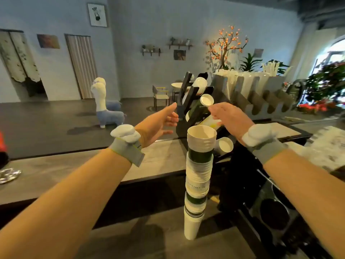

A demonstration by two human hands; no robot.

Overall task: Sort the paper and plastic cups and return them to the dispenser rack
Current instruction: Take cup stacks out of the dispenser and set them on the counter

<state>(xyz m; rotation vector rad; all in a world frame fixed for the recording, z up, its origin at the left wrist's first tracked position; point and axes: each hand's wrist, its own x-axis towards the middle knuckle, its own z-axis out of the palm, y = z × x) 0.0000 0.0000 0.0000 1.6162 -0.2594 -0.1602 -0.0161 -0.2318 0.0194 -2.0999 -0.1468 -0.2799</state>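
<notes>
Left hand: left hand [160, 124] was raised beside the black dispenser rack [188, 107], fingers spread and apart, holding nothing, thumb pointing toward the rack.
Right hand: right hand [226, 118] reached to the rack's front, its fingertips at the rim of a small white cup [206, 102]; whether the fingers pinched that cup could not be told.
Small white cup: sat at the mouth of a slanted rack slot, opening facing the camera.
Cup stack: a tall stack of paper cups [197, 178], white with dark green bands, stood upright on the counter [56, 176] between the forearms, leaning slightly.
Other cups: a white cup [225, 144] lay on its side just right of the stack's top.
Grey rack: a second grey dispenser [261, 94] stood behind, holding clear plastic cups.
</notes>
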